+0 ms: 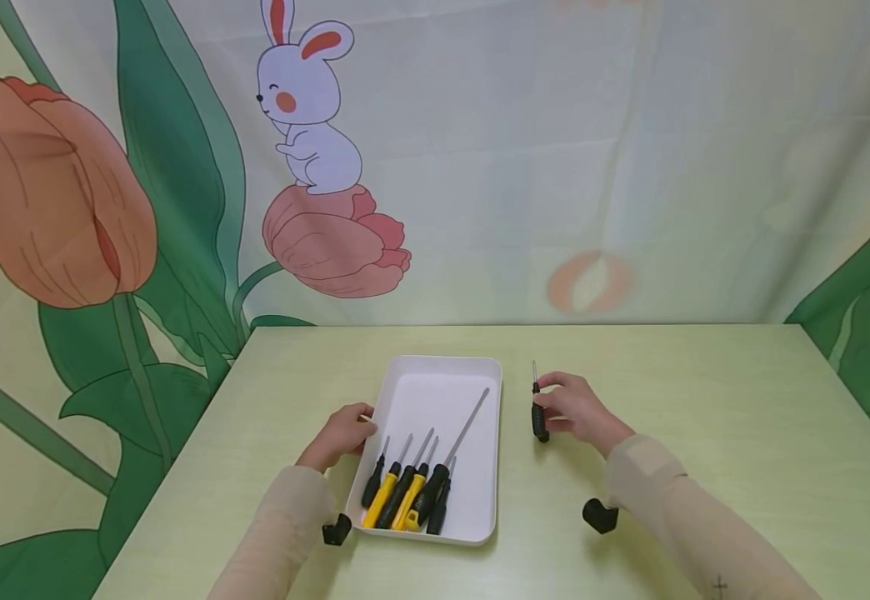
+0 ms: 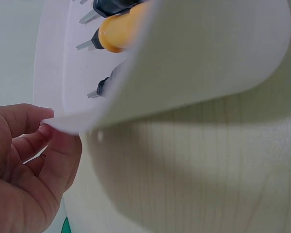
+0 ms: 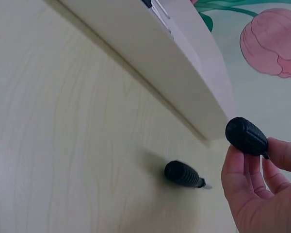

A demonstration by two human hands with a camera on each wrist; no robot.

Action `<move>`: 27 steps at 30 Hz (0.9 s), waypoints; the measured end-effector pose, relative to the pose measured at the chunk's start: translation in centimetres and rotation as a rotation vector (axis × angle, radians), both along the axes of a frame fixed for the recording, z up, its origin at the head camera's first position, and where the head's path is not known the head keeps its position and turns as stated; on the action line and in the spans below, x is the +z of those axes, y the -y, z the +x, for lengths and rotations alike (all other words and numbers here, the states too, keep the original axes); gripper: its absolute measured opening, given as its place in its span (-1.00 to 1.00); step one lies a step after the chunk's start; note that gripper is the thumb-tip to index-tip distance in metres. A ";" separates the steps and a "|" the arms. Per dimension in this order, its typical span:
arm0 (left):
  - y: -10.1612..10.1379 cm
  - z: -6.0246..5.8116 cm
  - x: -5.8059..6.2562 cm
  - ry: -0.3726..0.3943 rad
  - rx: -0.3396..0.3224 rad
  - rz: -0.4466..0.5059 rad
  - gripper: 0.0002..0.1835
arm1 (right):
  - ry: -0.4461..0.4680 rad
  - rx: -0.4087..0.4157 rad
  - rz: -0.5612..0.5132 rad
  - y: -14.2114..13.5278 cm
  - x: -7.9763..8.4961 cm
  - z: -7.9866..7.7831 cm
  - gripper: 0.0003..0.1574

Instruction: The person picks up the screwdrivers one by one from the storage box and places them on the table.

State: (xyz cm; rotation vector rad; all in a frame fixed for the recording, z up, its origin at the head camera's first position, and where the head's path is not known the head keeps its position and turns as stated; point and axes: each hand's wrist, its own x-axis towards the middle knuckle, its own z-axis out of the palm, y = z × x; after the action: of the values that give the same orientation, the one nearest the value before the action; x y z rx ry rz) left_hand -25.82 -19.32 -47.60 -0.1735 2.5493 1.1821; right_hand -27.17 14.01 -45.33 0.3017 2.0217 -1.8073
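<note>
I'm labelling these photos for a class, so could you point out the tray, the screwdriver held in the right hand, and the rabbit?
Tray [image 1: 435,393]: head view, on its bare floor.
Held screwdriver [image 3: 246,136]: right wrist view, on its black handle.
Rabbit [image 1: 311,90]: head view, on its head.

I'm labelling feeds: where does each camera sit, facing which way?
Head: head-worn, facing forward and down at the white tray; left hand, right hand and sleeves show.
Left wrist: on that wrist, facing the tray and table; left hand shows.
Right wrist: on that wrist, facing the held black screwdriver; right hand shows.
Both wrist views share the tray.
</note>
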 end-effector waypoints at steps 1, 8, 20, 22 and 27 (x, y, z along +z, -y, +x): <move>0.0 0.0 0.0 -0.001 -0.001 -0.001 -0.71 | 0.000 -0.006 -0.003 -0.2 -0.1 -0.1 -0.64; 0.1 -0.1 -0.2 0.001 -0.006 -0.008 -0.71 | -0.010 -0.023 0.013 -1.1 -0.8 -0.5 -0.59; 0.1 -0.2 -0.2 0.010 -0.004 -0.008 -0.69 | 0.012 -0.014 0.069 -2.2 -2.0 -1.1 -0.66; 0.1 -0.2 -0.3 0.007 -0.009 -0.007 -0.69 | 0.020 -0.009 0.077 -2.3 -2.2 -1.2 -0.66; 0.1 -0.1 -0.1 0.001 -0.008 0.012 -0.70 | 0.050 -0.021 0.088 -2.3 -2.4 -1.5 -0.72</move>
State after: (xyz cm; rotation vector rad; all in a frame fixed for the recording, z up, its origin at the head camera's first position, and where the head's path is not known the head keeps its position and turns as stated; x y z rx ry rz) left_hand -25.88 -19.46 -47.72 -0.1601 2.5394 1.1938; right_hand -28.64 16.31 -47.76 0.3921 2.0743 -1.7085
